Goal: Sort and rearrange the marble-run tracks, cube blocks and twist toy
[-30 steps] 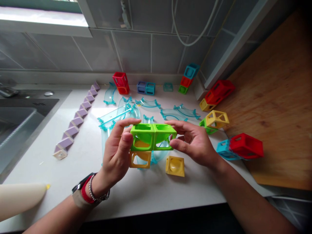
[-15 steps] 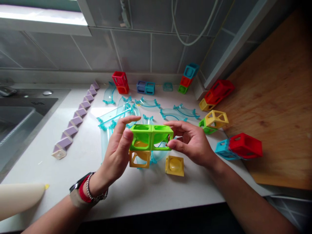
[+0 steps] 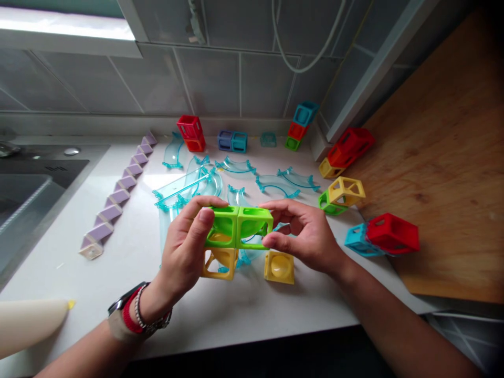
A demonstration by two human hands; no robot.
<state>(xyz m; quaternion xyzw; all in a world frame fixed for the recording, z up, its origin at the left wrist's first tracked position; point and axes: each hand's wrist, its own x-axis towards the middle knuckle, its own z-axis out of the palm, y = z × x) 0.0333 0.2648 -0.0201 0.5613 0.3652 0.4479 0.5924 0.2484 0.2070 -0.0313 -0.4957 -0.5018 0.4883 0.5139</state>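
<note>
Green cube pair: head view; two open-framed cubes set side by side, long axis running left to right, held between left hand and right hand.
Left hand: closed on the left end, thumb across the front, index finger along the top; the nearer hand to the cube below.
Right hand: fingers curled narrow about the right end, thumb low at the front, index finger at the upper edge.
Lower yellow cube: directly under the left green cube and touching it, partly behind the left hand; whether fixed to it could not be told.
Space under the right green cube: no cube attached there, so the group stepped down on the left only.
Loose yellow cube: on the white counter, below and slightly right of the pair in the view, apart from it; nearer the right hand than the left.
Clear blue track pieces: spread over the counter, several partly hidden behind the hands and cubes.
</note>
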